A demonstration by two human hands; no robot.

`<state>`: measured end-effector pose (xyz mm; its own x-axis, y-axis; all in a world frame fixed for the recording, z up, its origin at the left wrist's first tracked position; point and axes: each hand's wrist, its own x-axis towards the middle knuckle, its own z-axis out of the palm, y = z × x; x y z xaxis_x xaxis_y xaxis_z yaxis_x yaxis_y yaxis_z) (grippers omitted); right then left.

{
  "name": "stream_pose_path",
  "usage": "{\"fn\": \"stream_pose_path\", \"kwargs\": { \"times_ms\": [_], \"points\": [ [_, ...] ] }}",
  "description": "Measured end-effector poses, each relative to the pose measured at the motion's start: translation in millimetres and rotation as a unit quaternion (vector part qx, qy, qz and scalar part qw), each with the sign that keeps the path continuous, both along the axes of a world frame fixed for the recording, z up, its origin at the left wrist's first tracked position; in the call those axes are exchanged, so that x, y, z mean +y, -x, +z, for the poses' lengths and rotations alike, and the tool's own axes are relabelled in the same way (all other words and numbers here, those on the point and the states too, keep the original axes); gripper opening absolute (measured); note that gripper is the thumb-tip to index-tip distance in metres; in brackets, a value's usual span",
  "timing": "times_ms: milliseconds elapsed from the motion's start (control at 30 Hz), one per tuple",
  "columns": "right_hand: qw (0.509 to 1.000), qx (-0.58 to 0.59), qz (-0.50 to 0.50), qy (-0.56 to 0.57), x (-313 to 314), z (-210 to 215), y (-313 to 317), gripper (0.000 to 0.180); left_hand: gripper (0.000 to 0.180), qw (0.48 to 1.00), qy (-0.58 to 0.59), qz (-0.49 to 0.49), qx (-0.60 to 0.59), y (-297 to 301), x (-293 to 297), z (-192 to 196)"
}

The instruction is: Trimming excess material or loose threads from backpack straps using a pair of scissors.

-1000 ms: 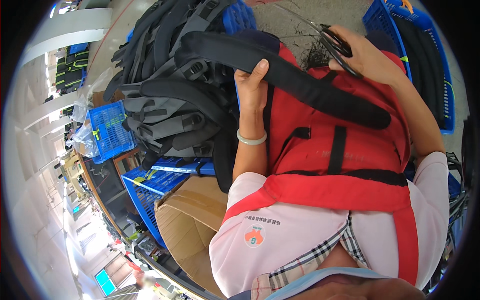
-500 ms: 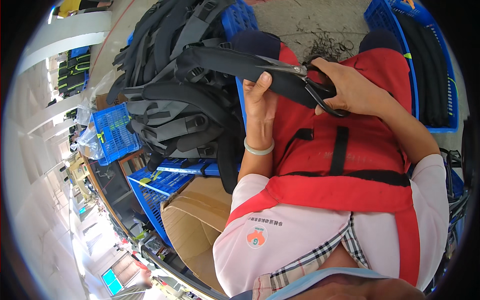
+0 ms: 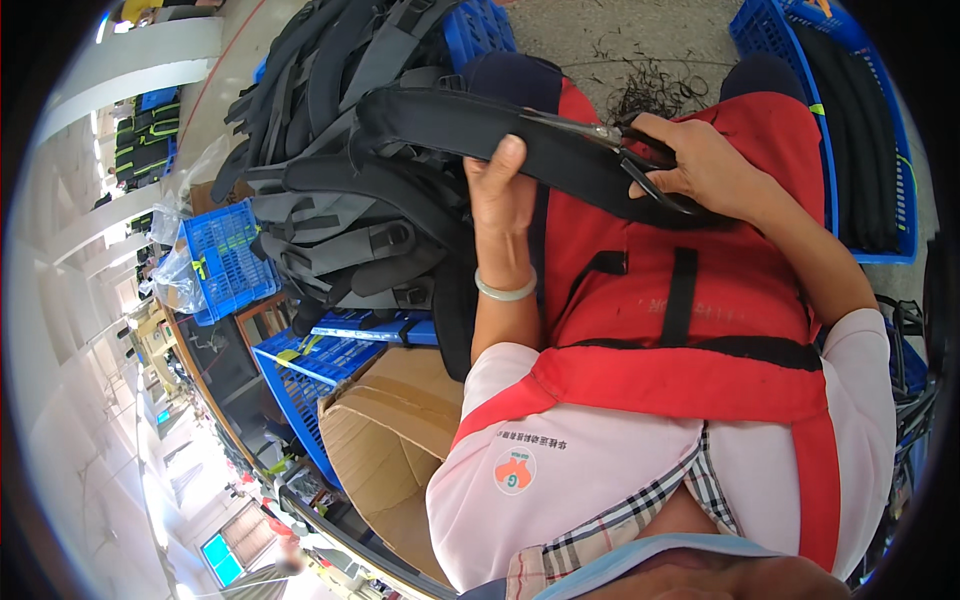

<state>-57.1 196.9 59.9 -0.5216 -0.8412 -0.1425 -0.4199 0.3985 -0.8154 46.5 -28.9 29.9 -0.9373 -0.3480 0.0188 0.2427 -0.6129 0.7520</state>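
Head camera view: from its middle, a pile of dark straps (image 3: pixel 380 180) is lying toward ten o'clock, a red apron (image 3: pixel 750 272) is spreading toward three, and a blue crate (image 3: pixel 762 45) is standing toward two. One padded black strap (image 3: pixel 560 165) is stretching from eleven to two o'clock. At twelve, the left hand (image 3: pixel 500 198) is pinching it, thumb on top. At two, the right hand (image 3: pixel 715 167) is curling around the handles of scissors (image 3: pixel 606 132), their blades lying along the strap; touching or not, I cannot tell. Dark scraps (image 3: pixel 655 92) are lying toward one o'clock.
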Motion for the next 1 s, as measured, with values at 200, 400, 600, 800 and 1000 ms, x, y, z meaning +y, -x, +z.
{"fn": "stream_pose_path", "kwargs": {
  "times_ms": [200,400,600,800,1000],
  "points": [
    [0.999,0.012,-0.027,0.035,-3,-1,-8,0.06,0.028,0.998,0.031,0.031,-0.038,3,-1,2],
    [0.999,0.021,-0.011,0.023,-10,1,-10,0.062,0.028,0.999,0.006,0.028,-0.023,-4,1,5],
    [0.999,0.032,0.01,-0.001,-11,9,-4,0.066,0.027,0.999,0.002,0.03,-0.017,-6,8,6],
    [0.996,-0.03,0.027,-0.076,-9,15,-2,0.074,0.022,0.999,-0.007,0.033,-0.009,-5,8,1],
    [0.998,-0.011,0.031,-0.045,1,25,0,0.082,0.022,0.999,-0.033,0.023,-0.008,-5,8,-1]
  ]
}}
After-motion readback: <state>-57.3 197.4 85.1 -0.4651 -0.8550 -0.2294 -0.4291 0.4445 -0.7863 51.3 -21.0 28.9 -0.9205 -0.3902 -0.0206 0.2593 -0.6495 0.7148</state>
